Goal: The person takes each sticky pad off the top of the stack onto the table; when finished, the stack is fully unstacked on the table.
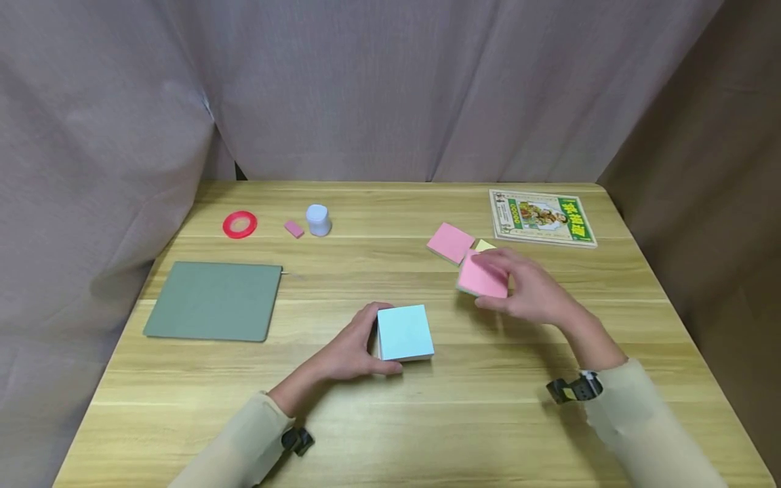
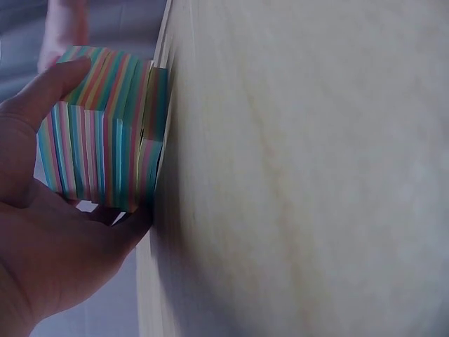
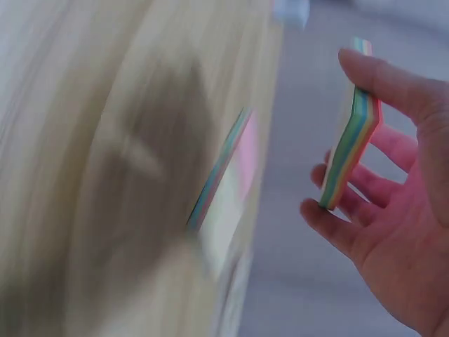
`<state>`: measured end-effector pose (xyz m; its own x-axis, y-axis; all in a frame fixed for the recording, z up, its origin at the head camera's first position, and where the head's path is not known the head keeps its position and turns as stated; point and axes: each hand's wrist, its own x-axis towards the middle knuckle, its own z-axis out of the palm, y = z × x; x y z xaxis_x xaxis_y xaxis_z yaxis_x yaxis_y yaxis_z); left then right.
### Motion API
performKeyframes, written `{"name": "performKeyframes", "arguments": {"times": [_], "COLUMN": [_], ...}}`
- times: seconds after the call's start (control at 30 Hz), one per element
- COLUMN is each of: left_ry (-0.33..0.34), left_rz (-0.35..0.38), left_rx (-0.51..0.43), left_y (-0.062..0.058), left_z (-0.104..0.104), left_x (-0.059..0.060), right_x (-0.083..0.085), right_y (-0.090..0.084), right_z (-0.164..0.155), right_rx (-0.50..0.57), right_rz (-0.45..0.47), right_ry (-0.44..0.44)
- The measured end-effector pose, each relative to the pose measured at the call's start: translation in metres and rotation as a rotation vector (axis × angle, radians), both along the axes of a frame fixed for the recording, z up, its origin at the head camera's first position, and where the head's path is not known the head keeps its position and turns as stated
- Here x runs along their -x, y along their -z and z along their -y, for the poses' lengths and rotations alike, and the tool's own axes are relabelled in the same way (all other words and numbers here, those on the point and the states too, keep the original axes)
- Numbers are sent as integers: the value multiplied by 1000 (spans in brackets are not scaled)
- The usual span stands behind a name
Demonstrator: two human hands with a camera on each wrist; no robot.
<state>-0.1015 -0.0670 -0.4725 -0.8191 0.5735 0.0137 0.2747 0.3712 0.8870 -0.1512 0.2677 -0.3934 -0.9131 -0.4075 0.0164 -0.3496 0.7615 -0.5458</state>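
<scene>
In the head view my left hand (image 1: 350,346) grips a thick stack of sticky note pads (image 1: 405,332) with a light blue top. The left wrist view shows the many-coloured striped sides of this stack (image 2: 98,133), thumb on one side and fingers on the other. My right hand (image 1: 527,288) pinches a pink-topped sticky note pad (image 1: 485,276), lifted off the table. In the right wrist view that pad (image 3: 351,147) has blue, green and red edge layers. Just beyond it lie another pink sticky note pad (image 1: 450,242) and a yellow one (image 1: 484,245), partly hidden.
A comic book (image 1: 543,218) lies at the back right. At the back left are a red tape roll (image 1: 240,216), a pink eraser (image 1: 294,229) and a small white container (image 1: 318,220). A green notebook (image 1: 216,301) lies on the left. Grey curtains (image 1: 342,88) hang around the table.
</scene>
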Motion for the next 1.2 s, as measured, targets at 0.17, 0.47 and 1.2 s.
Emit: {"name": "performKeyframes", "arguments": {"times": [0.17, 0.47, 1.2], "left_ry": [-1, 4, 11], "left_rz": [8, 9, 17], "left_rx": [22, 29, 28], "left_y": [-1, -3, -3], "left_z": [1, 1, 1], "left_x": [0, 0, 0], "right_x": [17, 20, 19], "right_y": [27, 55, 15], "right_z": [-60, -98, -71], "right_rx": [-58, -126, -212], "right_rz": [47, 59, 57], "right_ry": [192, 209, 89]}}
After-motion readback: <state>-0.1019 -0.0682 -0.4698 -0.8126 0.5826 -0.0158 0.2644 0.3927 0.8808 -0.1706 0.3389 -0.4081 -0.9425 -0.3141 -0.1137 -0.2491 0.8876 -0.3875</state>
